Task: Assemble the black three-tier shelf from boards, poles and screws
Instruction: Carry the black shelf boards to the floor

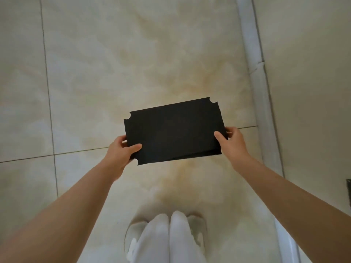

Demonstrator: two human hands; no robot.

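Note:
A stack of black rectangular boards (173,130) with round notches cut at the corners is held flat above the tiled floor. My left hand (121,150) grips the stack's left short edge, thumb on top and fingers underneath. My right hand (230,141) grips the right short edge the same way. At the right side the edges of lower boards peek out from under the top one. No poles or screws are in view.
The pale marbled floor tiles (133,63) spread all around. A white pipe (252,59) runs along the wall's foot at right. My white trouser legs and slippers (167,236) stand at bottom centre. A small dark object (348,192) shows at the right edge.

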